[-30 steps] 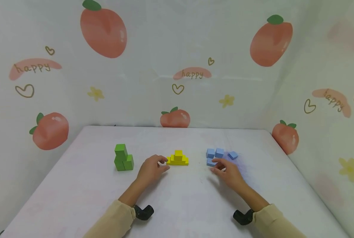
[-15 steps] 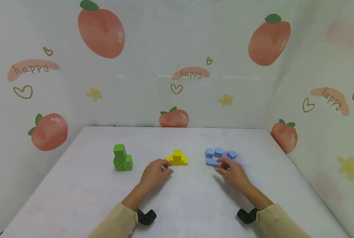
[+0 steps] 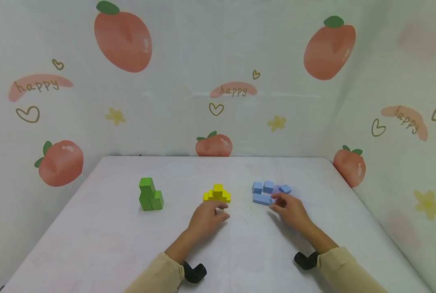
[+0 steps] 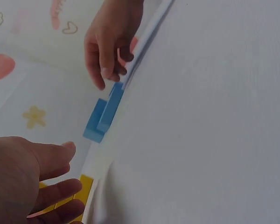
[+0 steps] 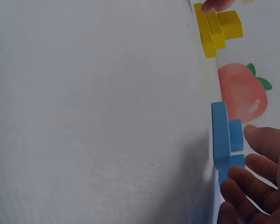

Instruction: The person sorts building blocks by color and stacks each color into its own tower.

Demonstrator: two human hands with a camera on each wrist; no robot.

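My right hand (image 3: 291, 209) hovers with loosely bent fingers at the right end of a long blue block (image 3: 262, 199). Behind that block are two small blue blocks (image 3: 257, 187), and a third blue block (image 3: 285, 189) lies turned to their right. In the right wrist view, thumb and fingers (image 5: 266, 144) are spread beside the blue blocks, gripping none. My left hand (image 3: 208, 217) is relaxed in front of the yellow stepped stack (image 3: 218, 190), partly covering its base. Through the left wrist view, yellow pieces (image 4: 85, 191) show beyond its fingers, and the palm holds nothing.
A stack of green blocks (image 3: 151, 195), one cube on top of others, stands left on the white table (image 3: 93, 244). A printed curtain (image 3: 174, 81) with fruit and hearts rises behind the table's far edge. Black wrist mounts (image 3: 195, 272) stick out from both sleeves.
My left hand has shifted right and toward me, from the yellow stack's left side to its front. My right hand has drawn slightly right, uncovering more of the long blue block.
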